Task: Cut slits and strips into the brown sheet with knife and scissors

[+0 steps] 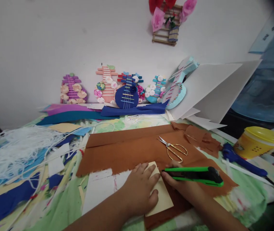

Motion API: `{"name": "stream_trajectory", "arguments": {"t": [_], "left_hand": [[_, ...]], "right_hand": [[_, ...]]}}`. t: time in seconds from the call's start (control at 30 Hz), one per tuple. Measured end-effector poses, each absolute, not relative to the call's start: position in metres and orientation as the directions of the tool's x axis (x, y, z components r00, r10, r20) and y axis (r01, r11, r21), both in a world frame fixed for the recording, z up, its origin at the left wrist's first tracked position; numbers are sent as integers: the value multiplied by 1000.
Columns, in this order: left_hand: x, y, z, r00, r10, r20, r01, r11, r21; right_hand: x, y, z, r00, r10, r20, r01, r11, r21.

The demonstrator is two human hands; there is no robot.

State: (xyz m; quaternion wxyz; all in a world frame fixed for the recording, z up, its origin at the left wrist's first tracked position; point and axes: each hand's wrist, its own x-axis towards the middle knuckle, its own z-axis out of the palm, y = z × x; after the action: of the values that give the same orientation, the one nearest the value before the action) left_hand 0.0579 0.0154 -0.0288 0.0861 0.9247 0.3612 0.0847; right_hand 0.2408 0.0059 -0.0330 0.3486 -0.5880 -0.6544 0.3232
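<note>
My left hand (143, 187) lies flat with its fingers spread, pressing on a cream-coloured card (162, 195). Under and left of that hand is a white sheet (100, 186) with faint reddish marks. In my right hand (175, 179) is a green and black utility knife (194, 175), its front end at the card's right edge; the blade is too small to make out. Beneath the card spreads brown crepe paper (127, 147). Gold-handled scissors (173, 149) rest on the brown paper just beyond my right hand, blades partly apart.
White cord (23, 150) lies tangled at left among blue scraps (14, 199). A blue glue gun (244, 160) and a yellow-lidded tub (259, 141) stand at right. Several decorated paper instruments (127, 93) lean on the wall, near white boards (214, 83).
</note>
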Motion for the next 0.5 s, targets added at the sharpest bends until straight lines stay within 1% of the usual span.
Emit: {"name": "stream_trajectory", "arguments": {"t": [0.17, 0.33, 0.4, 0.5], "left_hand": [[58, 15, -28, 720, 687, 99, 656, -720, 227], [59, 15, -29, 727, 678, 108, 648, -730, 219], [59, 16, -29, 728, 677, 108, 647, -731, 215], [59, 16, -29, 725, 682, 99, 654, -726, 214]], "right_hand": [[240, 10, -35, -70, 989, 134, 607, 149, -780], [244, 8, -37, 39, 987, 158, 545, 111, -831], [245, 7, -36, 37, 986, 165, 524, 121, -843], [246, 7, -35, 2, 979, 202, 544, 168, -822]]}}
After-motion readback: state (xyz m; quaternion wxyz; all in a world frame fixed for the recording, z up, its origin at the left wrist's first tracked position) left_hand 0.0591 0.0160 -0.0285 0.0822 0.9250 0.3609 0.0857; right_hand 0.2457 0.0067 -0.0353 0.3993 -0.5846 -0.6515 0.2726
